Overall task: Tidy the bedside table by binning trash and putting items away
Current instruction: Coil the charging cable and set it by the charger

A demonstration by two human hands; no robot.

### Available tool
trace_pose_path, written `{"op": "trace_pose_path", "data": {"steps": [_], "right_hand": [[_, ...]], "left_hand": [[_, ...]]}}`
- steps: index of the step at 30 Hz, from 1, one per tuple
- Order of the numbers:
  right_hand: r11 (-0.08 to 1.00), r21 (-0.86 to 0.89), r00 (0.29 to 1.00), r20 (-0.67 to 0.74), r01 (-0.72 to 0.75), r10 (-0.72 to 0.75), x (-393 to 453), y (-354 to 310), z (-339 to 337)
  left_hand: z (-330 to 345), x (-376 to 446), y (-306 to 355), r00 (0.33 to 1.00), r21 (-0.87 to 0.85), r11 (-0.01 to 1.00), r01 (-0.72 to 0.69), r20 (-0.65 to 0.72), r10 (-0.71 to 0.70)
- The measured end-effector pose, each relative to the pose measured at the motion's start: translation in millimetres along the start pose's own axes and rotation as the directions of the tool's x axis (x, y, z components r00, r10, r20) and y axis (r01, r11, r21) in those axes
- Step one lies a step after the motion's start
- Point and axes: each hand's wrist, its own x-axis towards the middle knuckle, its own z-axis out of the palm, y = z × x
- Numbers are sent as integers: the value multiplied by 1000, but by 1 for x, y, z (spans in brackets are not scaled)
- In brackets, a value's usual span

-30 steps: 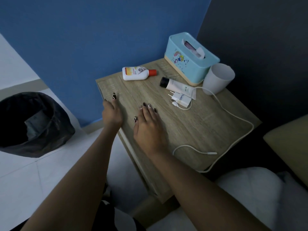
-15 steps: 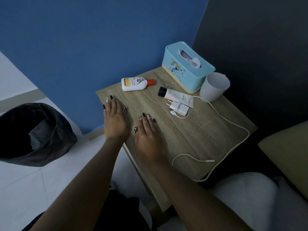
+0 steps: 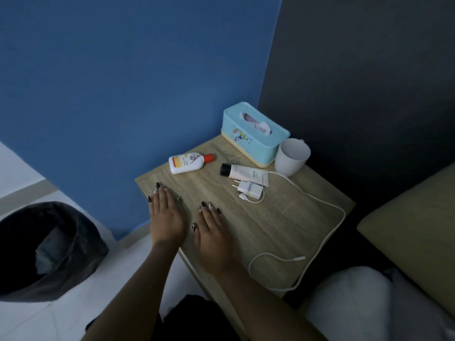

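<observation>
Your left hand (image 3: 167,217) and right hand (image 3: 213,233) lie flat and empty on the surface (image 3: 283,217) at lower centre; the limp, light cable (image 3: 317,195) at centre right coils easily, so lift it by its rigid white charger plug (image 3: 250,189).

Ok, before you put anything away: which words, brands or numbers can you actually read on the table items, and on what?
White bottle with the orange cap: a label with a round emblem and print, too blurred to read.
Cream tube with the black cap: dark lettering, too small to read.
Charger plug: bluish marking, unreadable.
Tissue box: only a cartoon picture, no legible words.
White cup: no text shows.
</observation>
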Motion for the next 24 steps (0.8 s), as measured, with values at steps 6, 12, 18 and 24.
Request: {"op": "trace_pose_path", "data": {"steps": [6,12,18,24], "right_hand": [[999,11,992,117,-41,39,1,0,-9],[985,87,989,32,-147,145,41,21,-77],[900,-77,902,18,-428,431,81,113,-124],[831,-247,837,113,-498,535,72,143,-125]], "left_hand": [[-13,-8,-4,988,42,998,-52,150,46],[-39,-21,-2,978,23,988,-154,149,149],[-53,-21,21,969,16,972,-236,80,235],[-57,-31,40,936,24,937,-347,67,345]]}}
